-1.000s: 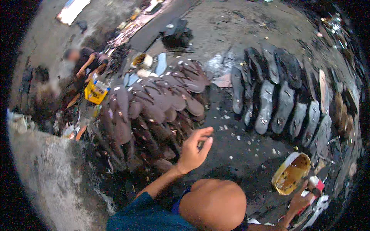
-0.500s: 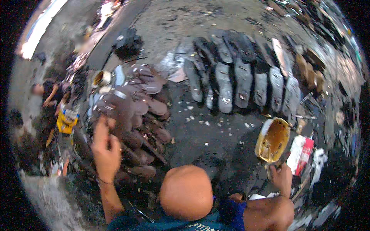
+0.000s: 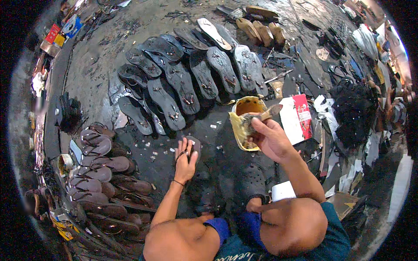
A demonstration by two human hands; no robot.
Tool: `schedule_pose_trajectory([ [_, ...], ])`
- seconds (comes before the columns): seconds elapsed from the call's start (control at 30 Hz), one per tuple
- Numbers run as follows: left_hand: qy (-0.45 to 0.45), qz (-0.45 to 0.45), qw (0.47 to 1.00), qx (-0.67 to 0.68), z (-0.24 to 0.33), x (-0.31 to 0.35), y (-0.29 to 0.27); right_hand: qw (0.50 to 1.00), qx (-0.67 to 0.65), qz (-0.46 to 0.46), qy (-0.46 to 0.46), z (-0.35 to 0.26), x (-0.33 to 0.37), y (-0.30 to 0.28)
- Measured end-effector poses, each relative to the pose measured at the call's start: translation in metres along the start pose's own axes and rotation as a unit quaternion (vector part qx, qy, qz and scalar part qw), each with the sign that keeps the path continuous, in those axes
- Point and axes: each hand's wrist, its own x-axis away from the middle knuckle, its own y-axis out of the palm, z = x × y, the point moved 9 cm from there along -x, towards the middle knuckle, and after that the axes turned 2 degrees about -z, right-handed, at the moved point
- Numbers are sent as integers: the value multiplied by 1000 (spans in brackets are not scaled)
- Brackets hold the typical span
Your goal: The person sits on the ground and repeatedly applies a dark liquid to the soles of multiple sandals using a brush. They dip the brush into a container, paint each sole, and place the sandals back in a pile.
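My left hand (image 3: pixel 186 162) grips a brown flip-flop (image 3: pixel 195 144), its dark strap running across my fingers. The flip-flop is over the dark floor in front of my knees, partly hidden by the hand. My right hand (image 3: pixel 273 142) holds a brush (image 3: pixel 260 118), its stubby head stained dark, over the near side of a yellow tub (image 3: pixel 238 131). Brown residue coats the tub's inside. To my left lies a pile of brown flip-flops (image 3: pixel 98 174). Ahead, dark soles with small strap ends poking out (image 3: pixel 164 104) lie in overlapping rows.
A red-and-white box (image 3: pixel 296 119) lies right of the tub. Tan soles (image 3: pixel 263 34) sit farther back. A black heap (image 3: pixel 353 114) and pale scraps (image 3: pixel 324 111) spread at the right. A white block-like object (image 3: pixel 283 190) is near my right knee. Small white bits dot the floor.
My left hand has left the pile at the left and now holds a flip-flop in front of me. My right hand has come up over the tub with the brush. The view has turned.
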Motion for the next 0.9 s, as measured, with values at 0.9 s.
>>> schedule_pose_trajectory([
  [0.9, -66, -83, 799, 592, 89, 8, 9, 779, 464, 29, -422, -65, -37, 88],
])
